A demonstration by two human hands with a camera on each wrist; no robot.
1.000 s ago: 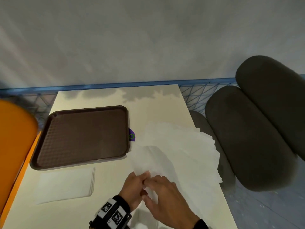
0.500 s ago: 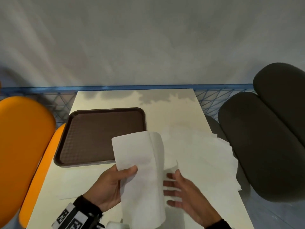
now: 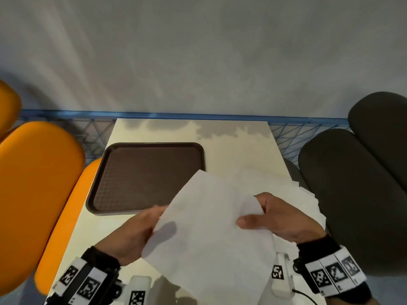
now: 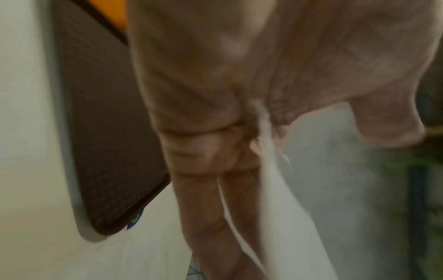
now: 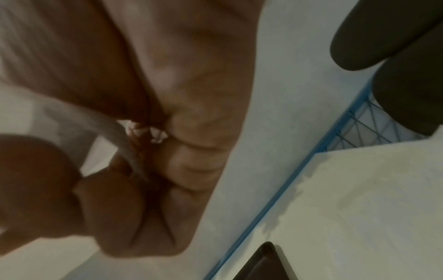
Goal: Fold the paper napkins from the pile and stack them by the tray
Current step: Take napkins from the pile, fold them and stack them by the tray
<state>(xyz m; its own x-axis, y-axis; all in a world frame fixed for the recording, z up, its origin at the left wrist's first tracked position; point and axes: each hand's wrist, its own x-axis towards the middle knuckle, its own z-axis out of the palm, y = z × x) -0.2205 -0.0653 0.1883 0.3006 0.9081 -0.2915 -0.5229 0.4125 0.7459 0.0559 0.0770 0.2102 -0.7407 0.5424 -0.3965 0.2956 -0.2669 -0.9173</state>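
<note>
Item: one white paper napkin, held up above the worktop at the near centre, tilted with one corner pointing to 12 o'clock and overlapping the tray's near right corner in the head view. Left hand: at 9 o'clock of the sheet, fingers behind the paper and thumb in front, pinching its left edge; the left wrist view, though blurred, shows the sheet running between thumb and fingers. Right hand: at 3 o'clock of the sheet, thumb and curled fingers gripping its right edge, confirmed in the right wrist view. Pile of loose napkins: on the worktop at 2 o'clock of the held sheet, by the right edge. Brown tray: flat on the worktop at 10 o'clock of the sheet. Orange seat: off the worktop at 9 o'clock. Dark seat: off the worktop at 3 o'clock.
</note>
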